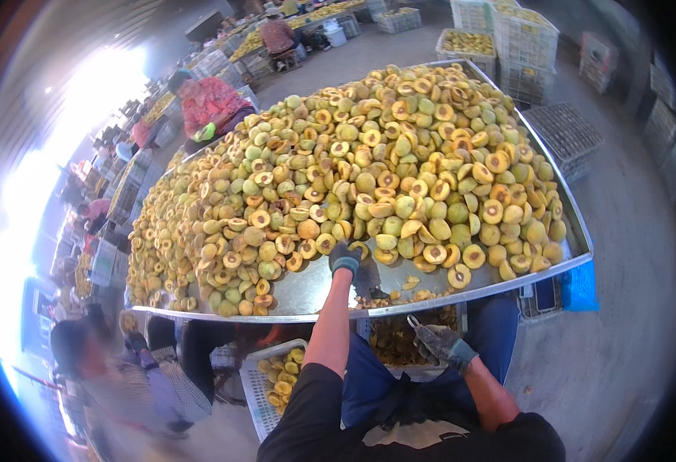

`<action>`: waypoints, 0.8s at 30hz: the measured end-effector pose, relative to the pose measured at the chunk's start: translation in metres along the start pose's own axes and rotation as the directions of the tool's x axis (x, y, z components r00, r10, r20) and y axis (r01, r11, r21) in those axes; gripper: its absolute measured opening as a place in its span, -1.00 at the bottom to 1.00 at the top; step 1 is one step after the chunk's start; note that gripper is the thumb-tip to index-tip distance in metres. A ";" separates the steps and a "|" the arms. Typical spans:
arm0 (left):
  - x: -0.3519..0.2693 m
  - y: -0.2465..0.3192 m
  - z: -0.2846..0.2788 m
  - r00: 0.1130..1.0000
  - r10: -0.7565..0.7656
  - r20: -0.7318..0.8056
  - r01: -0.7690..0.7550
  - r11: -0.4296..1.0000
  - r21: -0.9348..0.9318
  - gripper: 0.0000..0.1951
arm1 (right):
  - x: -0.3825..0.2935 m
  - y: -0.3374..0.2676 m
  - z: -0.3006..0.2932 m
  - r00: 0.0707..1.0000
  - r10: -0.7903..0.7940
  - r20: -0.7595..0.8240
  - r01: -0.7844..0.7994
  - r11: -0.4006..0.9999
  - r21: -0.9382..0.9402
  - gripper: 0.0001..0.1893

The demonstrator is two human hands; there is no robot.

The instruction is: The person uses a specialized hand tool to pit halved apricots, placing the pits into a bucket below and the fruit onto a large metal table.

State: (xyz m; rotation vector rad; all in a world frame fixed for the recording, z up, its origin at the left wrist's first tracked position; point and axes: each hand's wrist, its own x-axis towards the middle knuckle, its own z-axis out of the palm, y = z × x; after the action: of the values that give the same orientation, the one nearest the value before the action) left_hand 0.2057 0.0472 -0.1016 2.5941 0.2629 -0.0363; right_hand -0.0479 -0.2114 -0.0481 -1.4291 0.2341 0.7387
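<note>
A large heap of halved yellow-green stone fruit (366,179), many halves with brown pits or pit hollows showing, covers a metal-rimmed table (309,289). My left hand (345,257), in a dark glove with a teal cuff, reaches to the heap's near edge and touches fruit there; whether its fingers grip a piece is hidden. Below the table's near rim, over my lap, my gloved right hand (439,343) is closed on a small metal tool (413,321) with a looped end. Fruit scraps (395,297) lie along the rim between my hands.
Under the table is a crate of dark scraps (413,341). A white plastic crate (254,392) with fruit halves stands left of my legs. One co-worker (136,369) sits at lower left, another (211,107) across the table. Stacked crates (525,52) stand beyond the right corner; a blue bag (580,287) hangs nearby.
</note>
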 end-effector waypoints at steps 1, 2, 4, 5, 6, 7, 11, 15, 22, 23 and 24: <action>0.000 0.002 0.001 0.999 0.027 0.027 -0.027 1.000 -0.008 -0.47 | 0.000 0.001 0.001 1.000 0.007 0.004 -0.007 1.000 0.014 -0.50; -0.001 0.002 0.001 0.998 0.034 0.054 -0.030 0.997 -0.073 -0.54 | 0.006 0.003 0.003 1.000 -0.008 -0.009 0.008 1.000 0.017 -0.50; -0.006 -0.013 0.003 0.993 0.045 0.112 -0.038 0.997 -0.062 -0.58 | 0.012 0.003 0.010 0.999 -0.011 0.037 0.010 0.999 0.039 -0.51; -0.009 -0.023 0.002 0.989 0.049 0.140 -0.041 0.998 -0.056 -0.59 | 0.014 0.003 0.014 0.998 -0.013 0.063 0.010 0.999 0.049 -0.52; -0.016 -0.029 0.002 0.982 0.081 0.169 -0.069 0.995 -0.072 -0.65 | 0.013 -0.001 0.017 0.998 -0.028 0.059 0.026 0.999 0.029 -0.52; -0.024 -0.038 0.001 0.976 0.013 0.215 0.072 0.920 -0.386 -0.66 | 0.012 -0.005 0.020 0.997 -0.043 0.059 0.043 0.999 0.009 -0.53; -0.070 -0.068 -0.022 0.963 0.113 0.246 0.246 0.011 -0.969 -0.73 | 0.001 -0.023 0.030 0.995 -0.094 0.031 0.094 0.995 -0.010 -0.56; -0.139 -0.018 -0.061 0.951 0.203 0.233 0.306 -0.515 -0.800 -0.71 | 0.000 -0.028 0.031 0.974 -0.226 0.020 0.227 0.971 -0.080 -0.61; -0.197 0.026 -0.077 0.980 0.148 0.132 0.196 -0.622 -0.758 -0.51 | 0.003 -0.046 0.053 0.723 -0.683 0.100 0.654 0.631 -0.416 -0.74; -0.200 0.028 -0.075 0.979 0.147 0.138 0.199 -0.594 -0.779 -0.49 | 0.004 -0.046 0.055 0.694 -0.717 0.059 0.666 0.609 -0.432 -0.75; -0.205 0.031 -0.074 0.988 0.132 0.085 0.138 -0.475 -0.869 -0.53 | 0.005 -0.049 0.061 0.663 -0.749 0.021 0.677 0.586 -0.445 -0.75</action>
State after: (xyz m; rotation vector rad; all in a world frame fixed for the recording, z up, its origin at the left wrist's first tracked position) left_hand 0.0086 0.0222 -0.0069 0.5221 0.0866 0.0010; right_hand -0.0329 -0.1504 -0.0016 -1.8156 -0.4085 -0.0358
